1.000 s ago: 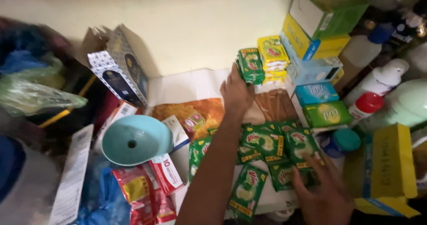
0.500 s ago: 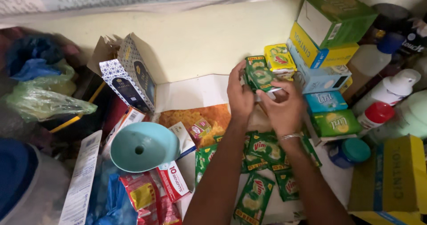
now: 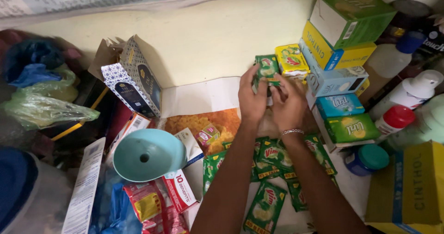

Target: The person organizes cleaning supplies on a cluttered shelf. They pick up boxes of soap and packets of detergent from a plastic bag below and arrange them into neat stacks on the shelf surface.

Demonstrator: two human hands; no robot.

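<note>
Both hands have risen a little since half a second back, and I see my left hand [image 3: 252,99] and right hand [image 3: 287,105] with fingers pinched on the green sachet [image 3: 267,70], held above the loose sachets [image 3: 270,153] on the worktop, a light, floppy, slick thing best held by its edges.

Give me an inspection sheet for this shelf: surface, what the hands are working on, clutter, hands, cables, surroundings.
Surface: white paper-lined shelf, partly covered by an orange printed sheet.
Job's things: small green sachets held up by both hands; more green sachets lie flat under the forearms.
Clutter: light blue plastic funnel, red and white packets, patterned blue and white carton, stacked green, yellow and pale blue boxes, white bottles, crumpled plastic bags.
Hands: left hand and right hand, grip closed on the sachets; bracelet on the right wrist.
Cables: nothing seen.
Surroundings: cream wall behind.
</note>
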